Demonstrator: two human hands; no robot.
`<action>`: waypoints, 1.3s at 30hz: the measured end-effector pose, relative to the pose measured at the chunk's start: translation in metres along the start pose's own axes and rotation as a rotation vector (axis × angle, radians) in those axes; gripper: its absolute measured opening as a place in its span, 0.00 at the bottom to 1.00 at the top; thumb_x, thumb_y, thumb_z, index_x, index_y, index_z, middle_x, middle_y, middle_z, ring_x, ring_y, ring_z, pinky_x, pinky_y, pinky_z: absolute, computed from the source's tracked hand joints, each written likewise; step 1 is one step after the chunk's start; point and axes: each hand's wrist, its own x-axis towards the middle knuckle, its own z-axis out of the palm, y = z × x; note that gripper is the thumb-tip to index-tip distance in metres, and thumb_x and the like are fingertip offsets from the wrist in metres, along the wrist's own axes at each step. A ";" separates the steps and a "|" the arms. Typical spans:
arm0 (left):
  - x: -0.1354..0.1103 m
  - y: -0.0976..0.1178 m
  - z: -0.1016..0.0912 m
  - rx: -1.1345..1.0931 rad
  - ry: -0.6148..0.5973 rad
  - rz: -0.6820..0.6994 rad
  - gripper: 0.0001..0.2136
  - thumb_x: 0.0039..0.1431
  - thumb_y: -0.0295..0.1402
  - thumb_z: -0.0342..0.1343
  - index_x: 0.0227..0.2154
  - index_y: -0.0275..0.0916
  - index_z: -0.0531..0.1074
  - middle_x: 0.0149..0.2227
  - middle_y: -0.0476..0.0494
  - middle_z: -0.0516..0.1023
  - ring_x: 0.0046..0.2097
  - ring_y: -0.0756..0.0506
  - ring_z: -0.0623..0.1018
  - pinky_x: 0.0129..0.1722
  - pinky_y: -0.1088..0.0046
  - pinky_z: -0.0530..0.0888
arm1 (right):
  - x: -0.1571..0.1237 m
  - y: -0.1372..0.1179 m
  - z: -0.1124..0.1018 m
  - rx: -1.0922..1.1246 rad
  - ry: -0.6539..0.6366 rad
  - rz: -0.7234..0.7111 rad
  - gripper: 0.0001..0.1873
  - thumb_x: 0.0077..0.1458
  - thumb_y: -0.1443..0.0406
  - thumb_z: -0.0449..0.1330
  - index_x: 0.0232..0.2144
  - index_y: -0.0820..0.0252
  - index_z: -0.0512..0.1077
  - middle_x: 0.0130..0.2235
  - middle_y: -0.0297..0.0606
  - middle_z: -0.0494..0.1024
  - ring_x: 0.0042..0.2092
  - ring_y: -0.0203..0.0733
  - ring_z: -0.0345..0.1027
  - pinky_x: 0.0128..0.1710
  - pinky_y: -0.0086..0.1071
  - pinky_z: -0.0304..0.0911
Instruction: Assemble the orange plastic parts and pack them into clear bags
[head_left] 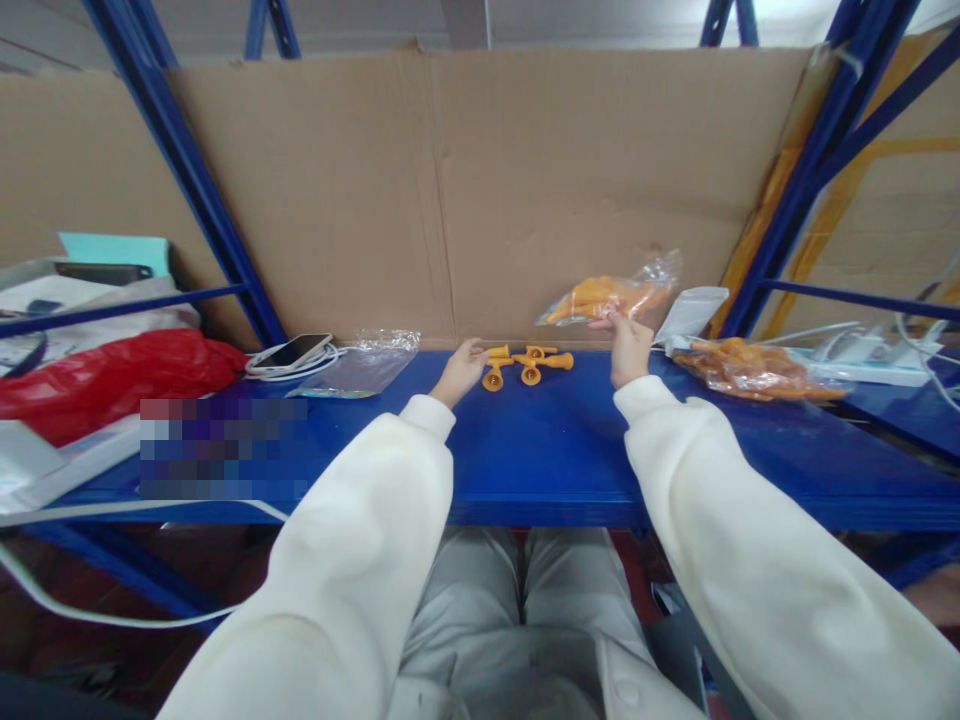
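Note:
My right hand point(628, 345) is closed on a clear plastic bag point(600, 298) with orange-yellow plastic parts inside, held up above the back of the blue shelf. Several orange-yellow pipe-shaped plastic pieces point(544, 362), some with a round cup, lie loose on the shelf between my hands. At the left end of these pieces is my left hand point(463, 370). Its fingers are bent close beside the leftmost piece point(495, 368); whether they grip it is hidden. Another clear bag of orange parts point(750, 370) rests on the shelf to the right of my right hand.
A flat clear plastic bag point(367, 365) lies left of my left hand, beside a phone point(301, 348) and a coiled white cable point(289, 372). A red bag point(135, 375) is farther left. At right stands a white power strip point(877, 370). Cardboard point(337, 190) closes the back.

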 end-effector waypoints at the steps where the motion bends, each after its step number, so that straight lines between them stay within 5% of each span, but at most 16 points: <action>1: 0.001 0.001 0.000 -0.067 0.008 -0.056 0.15 0.64 0.27 0.55 0.52 0.34 0.72 0.53 0.30 0.80 0.54 0.41 0.81 0.54 0.64 0.78 | -0.005 -0.002 0.005 0.090 -0.036 0.022 0.18 0.59 0.61 0.54 0.23 0.59 0.79 0.29 0.40 0.81 0.44 0.45 0.76 0.46 0.36 0.71; 7: 0.000 0.010 -0.001 -0.500 -0.174 -0.265 0.20 0.67 0.50 0.53 0.46 0.37 0.76 0.42 0.36 0.84 0.43 0.41 0.85 0.44 0.66 0.82 | -0.032 -0.013 0.017 0.390 -0.465 0.274 0.17 0.54 0.61 0.61 0.15 0.55 0.66 0.27 0.39 0.79 0.43 0.47 0.76 0.46 0.41 0.74; 9: -0.002 0.012 0.001 -0.592 -0.241 -0.292 0.19 0.67 0.49 0.55 0.45 0.37 0.77 0.40 0.37 0.85 0.44 0.40 0.85 0.45 0.65 0.82 | -0.039 -0.014 0.017 0.413 -0.609 0.380 0.17 0.54 0.62 0.60 0.15 0.55 0.64 0.27 0.39 0.79 0.42 0.47 0.77 0.47 0.42 0.75; 12: -0.003 0.013 0.003 -0.661 -0.152 -0.348 0.12 0.64 0.37 0.60 0.44 0.33 0.78 0.40 0.37 0.86 0.42 0.41 0.86 0.47 0.65 0.82 | -0.043 -0.011 0.019 0.375 -0.727 0.544 0.17 0.56 0.64 0.59 0.17 0.56 0.65 0.23 0.39 0.77 0.39 0.47 0.79 0.46 0.42 0.75; 16: -0.002 0.011 0.004 -0.695 0.040 -0.381 0.09 0.60 0.25 0.60 0.43 0.32 0.77 0.38 0.38 0.86 0.41 0.42 0.86 0.49 0.65 0.82 | -0.040 -0.004 0.021 0.297 -0.642 0.659 0.12 0.63 0.63 0.58 0.26 0.58 0.72 0.24 0.39 0.78 0.33 0.44 0.79 0.42 0.37 0.76; 20: -0.004 0.013 0.004 -0.706 0.084 -0.396 0.11 0.59 0.24 0.61 0.45 0.32 0.77 0.38 0.38 0.86 0.43 0.40 0.86 0.49 0.63 0.83 | -0.037 0.001 0.020 0.285 -0.588 0.618 0.11 0.62 0.58 0.65 0.37 0.60 0.73 0.30 0.40 0.81 0.29 0.40 0.79 0.39 0.34 0.77; 26: -0.010 0.021 0.004 -0.730 0.121 -0.401 0.05 0.58 0.20 0.60 0.36 0.32 0.77 0.31 0.41 0.84 0.39 0.41 0.86 0.47 0.65 0.83 | -0.043 0.004 0.020 0.244 -0.615 0.571 0.46 0.47 0.69 0.76 0.63 0.55 0.60 0.40 0.38 0.84 0.28 0.37 0.80 0.33 0.29 0.77; 29: -0.009 0.022 0.004 -0.749 0.151 -0.416 0.06 0.57 0.19 0.59 0.35 0.33 0.77 0.26 0.44 0.82 0.36 0.42 0.85 0.46 0.65 0.82 | -0.044 0.004 0.022 0.225 -0.630 0.529 0.42 0.45 0.72 0.76 0.59 0.56 0.65 0.38 0.36 0.85 0.28 0.36 0.79 0.29 0.24 0.74; 34: -0.006 0.020 0.003 -0.775 0.137 -0.416 0.07 0.54 0.19 0.62 0.37 0.32 0.77 0.25 0.45 0.82 0.31 0.44 0.84 0.43 0.66 0.83 | -0.043 -0.004 0.021 0.235 -0.567 0.559 0.05 0.59 0.71 0.66 0.37 0.61 0.74 0.26 0.36 0.81 0.24 0.35 0.76 0.25 0.24 0.73; 39: -0.008 0.020 0.003 -0.785 0.118 -0.396 0.06 0.53 0.18 0.61 0.32 0.32 0.76 0.23 0.45 0.81 0.27 0.45 0.82 0.35 0.69 0.82 | -0.042 -0.009 0.020 0.212 -0.425 0.623 0.07 0.64 0.72 0.60 0.32 0.62 0.72 0.21 0.36 0.78 0.21 0.37 0.74 0.23 0.27 0.72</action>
